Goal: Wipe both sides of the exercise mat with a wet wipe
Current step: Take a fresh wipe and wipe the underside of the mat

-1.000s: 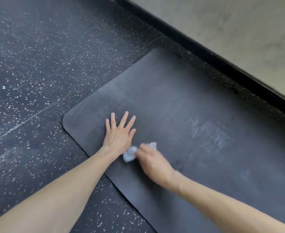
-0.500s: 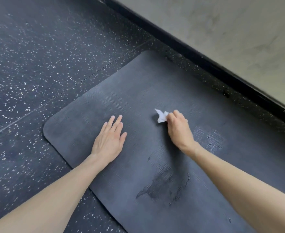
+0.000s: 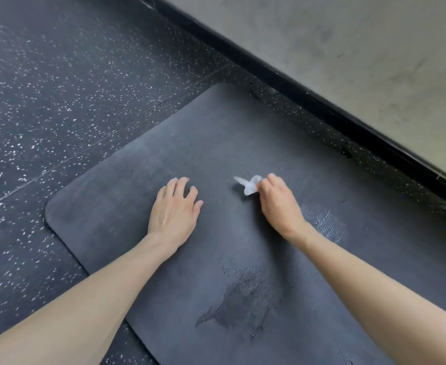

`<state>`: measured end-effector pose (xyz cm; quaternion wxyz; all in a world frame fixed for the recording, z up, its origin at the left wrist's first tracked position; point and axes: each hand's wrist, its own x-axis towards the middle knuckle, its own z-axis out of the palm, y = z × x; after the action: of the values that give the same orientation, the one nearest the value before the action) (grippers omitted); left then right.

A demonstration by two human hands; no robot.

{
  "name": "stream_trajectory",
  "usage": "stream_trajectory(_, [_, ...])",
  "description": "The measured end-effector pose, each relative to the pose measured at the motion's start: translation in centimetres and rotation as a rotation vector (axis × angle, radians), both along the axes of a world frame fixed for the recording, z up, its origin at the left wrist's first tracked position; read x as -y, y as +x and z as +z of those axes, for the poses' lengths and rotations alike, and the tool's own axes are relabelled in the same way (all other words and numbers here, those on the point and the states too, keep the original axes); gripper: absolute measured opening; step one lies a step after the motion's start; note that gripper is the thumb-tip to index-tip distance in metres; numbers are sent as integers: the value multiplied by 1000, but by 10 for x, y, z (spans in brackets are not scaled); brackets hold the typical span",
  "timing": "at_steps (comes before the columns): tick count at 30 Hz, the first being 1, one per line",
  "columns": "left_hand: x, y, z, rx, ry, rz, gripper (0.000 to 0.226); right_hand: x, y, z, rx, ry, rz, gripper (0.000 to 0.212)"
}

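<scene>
Mat (image 3: 106, 206) grey, ribbed (damp patch (image 3: 239, 309)).

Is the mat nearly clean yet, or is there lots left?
Not nearly. A dark wet patch on the mat near the person shows one part wiped. The right hand holds the wipe on the mat's middle, while the left hand rests on it. Most of this side looks dry, and the underside is not yet turned up.

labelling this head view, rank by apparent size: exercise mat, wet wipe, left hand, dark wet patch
1. exercise mat
2. left hand and dark wet patch, about alike, not ranked
3. wet wipe
</scene>
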<state>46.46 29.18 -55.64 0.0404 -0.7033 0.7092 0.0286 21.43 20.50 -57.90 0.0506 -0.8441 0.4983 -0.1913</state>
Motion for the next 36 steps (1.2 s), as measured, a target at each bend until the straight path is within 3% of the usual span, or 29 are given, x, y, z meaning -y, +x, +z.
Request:
stream_trajectory(5, [9, -10, 2, -97, 55, 8, 54, 14, -5, 8, 28, 34, -185, 12])
stream_trajectory(11, [43, -24, 3, -33, -53, 26, 54, -84, 47, 1, -1, 93, 344, 26])
stream_trajectory(15, [70, -38, -4, -22, -12, -97, 62, -80, 39, 0, 42, 105, 384, 36])
stream_trajectory(19, [80, -54, -8, -108, 115, -70, 67, -3, 1, 1, 65, 36, 100, 20])
stream_trajectory(22, [82, -55, -7, -50, 70, -56, 78, 59, -33, 2, 33, 42, -186, 13])
stream_trajectory(25, [91, -58, -4, 10, 34, -46, 69, 74, -35, 5, 75, 51, -334, 12])
stream_trajectory(27, [100, -63, -1, 34, 27, -38, 61, 54, -19, 6, 89, 43, -276, 17])
stream_trajectory(32, [115, -61, -6, -6, -25, -81, 55, -6, 9, 5, 8, 94, 256, 26])
stream_trajectory(34, [121, -65, -6, -91, -22, -73, 47, 10, 0, 5, 4, 74, 279, 23])
stream_trajectory(36, [127, -71, -5, -139, 15, -24, 45, 44, -19, 5, 8, 29, 165, 22])
